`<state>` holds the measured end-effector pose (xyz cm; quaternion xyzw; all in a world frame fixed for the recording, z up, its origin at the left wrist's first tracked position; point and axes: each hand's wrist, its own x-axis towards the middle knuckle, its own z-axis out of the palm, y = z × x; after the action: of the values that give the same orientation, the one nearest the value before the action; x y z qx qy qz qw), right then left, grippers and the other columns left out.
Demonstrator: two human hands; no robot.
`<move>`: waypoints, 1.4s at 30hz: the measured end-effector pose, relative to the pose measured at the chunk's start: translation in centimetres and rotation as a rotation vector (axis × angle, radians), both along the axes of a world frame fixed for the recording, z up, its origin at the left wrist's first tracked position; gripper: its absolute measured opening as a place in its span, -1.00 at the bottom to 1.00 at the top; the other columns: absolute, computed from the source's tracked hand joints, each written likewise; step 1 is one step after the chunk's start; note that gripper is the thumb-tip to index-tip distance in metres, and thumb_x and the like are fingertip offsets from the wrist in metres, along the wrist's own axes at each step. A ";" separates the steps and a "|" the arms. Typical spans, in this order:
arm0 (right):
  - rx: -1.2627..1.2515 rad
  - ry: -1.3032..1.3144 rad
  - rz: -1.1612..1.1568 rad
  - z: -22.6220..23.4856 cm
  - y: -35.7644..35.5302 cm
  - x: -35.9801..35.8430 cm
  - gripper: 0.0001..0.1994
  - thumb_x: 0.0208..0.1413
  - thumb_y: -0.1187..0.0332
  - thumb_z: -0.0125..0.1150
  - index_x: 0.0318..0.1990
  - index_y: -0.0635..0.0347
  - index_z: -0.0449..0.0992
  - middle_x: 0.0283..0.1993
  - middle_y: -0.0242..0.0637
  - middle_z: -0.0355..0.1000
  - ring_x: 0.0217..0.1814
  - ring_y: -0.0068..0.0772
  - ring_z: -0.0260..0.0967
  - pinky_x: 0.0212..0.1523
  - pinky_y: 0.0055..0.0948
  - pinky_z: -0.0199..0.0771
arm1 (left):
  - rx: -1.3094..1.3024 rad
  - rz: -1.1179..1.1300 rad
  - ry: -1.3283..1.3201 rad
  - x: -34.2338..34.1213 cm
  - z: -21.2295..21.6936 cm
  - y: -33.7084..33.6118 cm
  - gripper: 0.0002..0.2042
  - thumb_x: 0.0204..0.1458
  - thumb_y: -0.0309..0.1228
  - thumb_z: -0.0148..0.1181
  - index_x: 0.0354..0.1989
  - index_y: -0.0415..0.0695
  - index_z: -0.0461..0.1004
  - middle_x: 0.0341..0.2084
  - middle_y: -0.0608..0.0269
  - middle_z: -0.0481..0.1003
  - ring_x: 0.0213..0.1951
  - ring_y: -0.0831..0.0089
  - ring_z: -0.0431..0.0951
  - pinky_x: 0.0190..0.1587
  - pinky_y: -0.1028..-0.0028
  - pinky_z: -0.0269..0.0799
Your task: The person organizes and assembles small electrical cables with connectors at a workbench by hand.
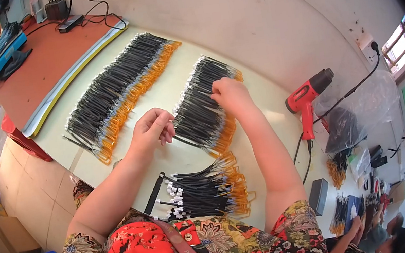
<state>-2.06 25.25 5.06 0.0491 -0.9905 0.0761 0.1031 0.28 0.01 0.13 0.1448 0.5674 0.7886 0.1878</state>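
Observation:
My left hand (pixel 152 129) is closed at the left edge of the middle row of short black cables (pixel 195 112), its thumb against the curled fingers; whatever they may hold is hidden. My right hand (pixel 230 94) lies over the right part of that same row, fingertips bent down among the cables. Each cable has a white connector at one end and an orange loop at the other. To the left runs a longer row of the same cables (pixel 112 84). A looser bundle of black cables (pixel 203 193) lies close to my body, white connectors pointing left.
A red and black heat gun (pixel 304 105) stands by the wall with its cord trailing. Near my right forearm is a dark grey box (pixel 318 196). A red-brown mat (pixel 57 56) covers the far-left surface. Another person's hand (pixel 352 232) shows at lower right.

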 end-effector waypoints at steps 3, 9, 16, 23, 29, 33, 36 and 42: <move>0.040 -0.006 -0.016 -0.5 -0.1 -1.3 -0.87 -0.10 0.31 0.29 -0.46 0.12 0.49 -0.37 -0.24 0.42 -0.19 -0.18 0.41 -0.21 -0.18 0.36 | 0.010 -0.003 0.004 0.0 0.0 0.1 -0.74 0.19 -0.18 -0.04 -0.29 -0.13 0.39 -0.60 0.33 0.44 -0.59 0.64 0.41 -0.55 0.68 0.22; 0.066 0.005 -0.028 -1.2 0.5 -1.7 -0.85 -0.09 0.28 0.29 -0.46 0.12 0.49 -0.35 -0.25 0.41 -0.18 -0.17 0.39 -0.20 -0.17 0.32 | 0.021 -0.010 0.006 -0.1 -0.1 0.2 -0.75 0.20 -0.19 -0.04 -0.30 -0.14 0.40 -0.60 0.33 0.44 -0.59 0.64 0.41 -0.56 0.68 0.22; -0.332 -0.251 0.275 1.3 -3.5 7.8 -0.85 -0.01 0.32 0.17 -0.44 0.22 0.50 -0.38 -0.07 0.41 -0.29 0.01 0.38 -0.24 -0.16 0.40 | 0.040 0.011 -0.010 -0.1 -0.1 0.0 -0.76 0.19 -0.21 -0.03 -0.30 -0.14 0.40 -0.60 0.32 0.44 -0.59 0.63 0.41 -0.57 0.68 0.22; -0.072 -0.190 0.533 -1.1 -8.5 14.4 -0.91 -0.04 0.39 0.14 -0.49 0.19 0.45 -0.47 -0.25 0.35 -0.32 -0.18 0.36 -0.29 -0.25 0.31 | 0.036 -0.004 0.040 0.2 -0.1 0.0 -0.77 0.19 -0.22 -0.02 -0.31 -0.14 0.40 -0.60 0.31 0.44 -0.59 0.62 0.41 -0.57 0.67 0.21; -0.073 -0.093 0.545 -1.6 -8.6 14.9 -0.90 -0.05 0.43 0.10 -0.55 0.18 0.40 -0.53 -0.29 0.32 -0.38 -0.20 0.35 -0.33 -0.26 0.28 | 0.035 -0.011 0.042 0.5 -0.1 -0.1 -0.78 0.19 -0.24 -0.02 -0.30 -0.15 0.40 -0.59 0.31 0.45 -0.59 0.63 0.41 -0.56 0.67 0.22; -0.037 -0.109 0.538 -1.1 -8.3 15.2 -0.91 -0.06 0.43 0.13 -0.54 0.16 0.39 -0.55 -0.29 0.32 -0.42 -0.19 0.34 -0.35 -0.25 0.28 | 0.028 -0.041 0.030 0.5 -0.1 -0.1 -0.81 0.17 -0.28 -0.01 -0.31 -0.15 0.40 -0.59 0.31 0.45 -0.59 0.63 0.41 -0.56 0.67 0.22; -0.076 -0.071 0.451 1.2 -8.2 16.0 -0.92 -0.06 0.41 0.17 -0.49 0.15 0.41 -0.54 -0.28 0.34 -0.45 -0.17 0.34 -0.38 -0.25 0.29 | 0.034 -0.053 0.044 0.5 -0.1 -0.2 -0.81 0.17 -0.28 0.01 -0.31 -0.15 0.39 -0.59 0.33 0.45 -0.57 0.63 0.41 -0.55 0.67 0.22; -0.368 0.093 0.279 3.5 -6.7 14.2 -0.87 -0.07 0.47 0.27 -0.35 0.25 0.45 -0.46 -0.23 0.39 -0.45 -0.26 0.36 -0.43 -0.39 0.37 | 0.097 -0.268 0.058 0.9 0.4 -0.1 -0.76 0.17 -0.26 0.02 -0.17 -0.20 0.42 -0.46 0.30 0.49 -0.46 0.63 0.46 -0.48 0.67 0.29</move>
<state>12.18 18.60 8.59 0.1694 -0.9377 0.2668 0.1443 1.13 -0.12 0.51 0.2510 0.5096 0.7783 0.2676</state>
